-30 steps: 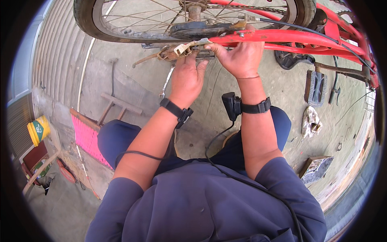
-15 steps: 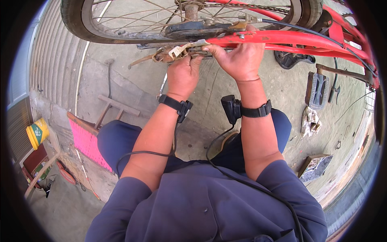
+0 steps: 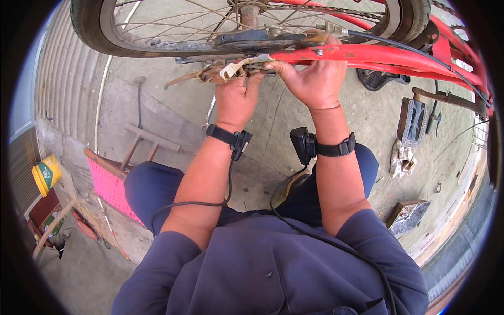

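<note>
A bicycle with a red frame (image 3: 378,53) and a spoked wheel (image 3: 173,52) fills the upper part of the head view. At the frame's end sit a dark flat cover (image 3: 262,40) by the hub and a rusty metal bracket (image 3: 236,69) with a pale bent tab. My left hand (image 3: 235,101) is closed on the bracket from below, its thumb against the edge and fingertips partly hidden. Beside it, my right hand (image 3: 317,85) wraps the red tube from below, with its thumb reaching left to the bracket's end. Its other fingers are mostly hidden behind the tube.
A black saddle (image 3: 380,79) shows beneath the frame, and a pedal (image 3: 414,122) hangs at the right. A wrench (image 3: 208,114), a rag (image 3: 403,158) and a small box-like block (image 3: 408,216) lie on the concrete. Left are a pink-seated stool (image 3: 107,184) and yellow bucket (image 3: 47,174).
The wheel and frame sit slightly differently in the picture, with the frame a little lower. Both hands keep nearly the same place and grip.
</note>
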Tool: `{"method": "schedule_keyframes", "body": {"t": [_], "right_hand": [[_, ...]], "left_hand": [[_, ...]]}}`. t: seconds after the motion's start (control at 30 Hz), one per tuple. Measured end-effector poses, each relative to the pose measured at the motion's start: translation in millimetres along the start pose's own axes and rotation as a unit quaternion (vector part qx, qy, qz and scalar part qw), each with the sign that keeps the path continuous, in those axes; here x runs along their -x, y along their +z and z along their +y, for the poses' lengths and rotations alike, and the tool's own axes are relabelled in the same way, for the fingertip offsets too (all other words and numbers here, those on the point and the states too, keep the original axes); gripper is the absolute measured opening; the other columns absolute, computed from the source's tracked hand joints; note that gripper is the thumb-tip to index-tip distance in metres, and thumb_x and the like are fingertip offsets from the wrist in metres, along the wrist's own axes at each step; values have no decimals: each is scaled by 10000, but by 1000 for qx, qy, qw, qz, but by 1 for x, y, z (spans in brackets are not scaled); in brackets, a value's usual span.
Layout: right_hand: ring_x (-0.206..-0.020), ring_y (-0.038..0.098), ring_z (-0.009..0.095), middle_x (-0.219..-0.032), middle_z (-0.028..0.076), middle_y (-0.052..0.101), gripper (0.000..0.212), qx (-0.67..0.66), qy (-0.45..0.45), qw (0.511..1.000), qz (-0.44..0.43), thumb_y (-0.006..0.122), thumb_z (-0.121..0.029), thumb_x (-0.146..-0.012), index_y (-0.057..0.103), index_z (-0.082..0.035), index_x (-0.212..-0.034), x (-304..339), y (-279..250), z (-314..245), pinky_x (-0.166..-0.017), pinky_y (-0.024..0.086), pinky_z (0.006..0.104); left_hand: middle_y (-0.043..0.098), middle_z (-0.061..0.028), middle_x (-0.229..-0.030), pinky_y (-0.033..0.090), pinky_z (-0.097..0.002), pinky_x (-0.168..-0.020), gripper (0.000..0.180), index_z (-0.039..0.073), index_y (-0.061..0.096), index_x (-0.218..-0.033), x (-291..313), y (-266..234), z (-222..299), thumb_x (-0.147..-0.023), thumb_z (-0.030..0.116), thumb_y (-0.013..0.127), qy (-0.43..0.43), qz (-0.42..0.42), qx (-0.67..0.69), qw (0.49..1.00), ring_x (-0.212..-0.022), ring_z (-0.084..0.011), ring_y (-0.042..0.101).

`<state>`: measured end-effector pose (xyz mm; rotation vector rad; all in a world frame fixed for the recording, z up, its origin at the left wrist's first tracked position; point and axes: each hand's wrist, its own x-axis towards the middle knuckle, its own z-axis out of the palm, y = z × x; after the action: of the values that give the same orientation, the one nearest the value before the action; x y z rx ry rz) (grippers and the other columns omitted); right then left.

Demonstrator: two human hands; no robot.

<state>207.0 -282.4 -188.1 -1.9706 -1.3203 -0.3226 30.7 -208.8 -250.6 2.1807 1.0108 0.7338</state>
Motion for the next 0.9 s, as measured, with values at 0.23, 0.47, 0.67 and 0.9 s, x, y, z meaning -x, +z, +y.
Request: {"method": "schedule_keyframes", "body": {"t": [0.23,0.47,0.67,0.9], "right_hand": [[-902,619,336,-968,119,611,653,36,-10,999,-4,871,-678,-593,716,-103,-860,4,6,5,-710,495,465],[-873,609,327,-944,112,606,701,74,-40,996,-12,804,-760,-629,711,-102,-849,5,6,5,-692,478,453],[-858,607,331,-925,111,603,718,75,-25,996,-29,797,-777,-623,708,-97,-834,4,2,1,-688,470,455],[-870,612,339,-930,113,606,710,57,-8,998,-37,825,-751,-609,705,-86,-828,5,3,2,-726,474,471]], "left_hand": [[748,-122,-904,542,-334,-767,357,25,717,-1095,14,5,-2,-970,358,736,-71,-36,60,995,-806,-255,713],[723,-170,-1105,537,-363,-873,407,7,671,-1186,21,5,8,-979,354,718,-90,-29,95,991,-993,-288,708],[715,-163,-1166,513,-392,-963,476,-12,634,-1242,27,-13,14,-1003,397,680,-90,-45,90,991,-1096,-292,684],[709,-101,-1221,537,-319,-853,553,54,602,-1340,26,-61,13,-1002,489,649,-313,-96,584,743,-1102,-211,679]]}}
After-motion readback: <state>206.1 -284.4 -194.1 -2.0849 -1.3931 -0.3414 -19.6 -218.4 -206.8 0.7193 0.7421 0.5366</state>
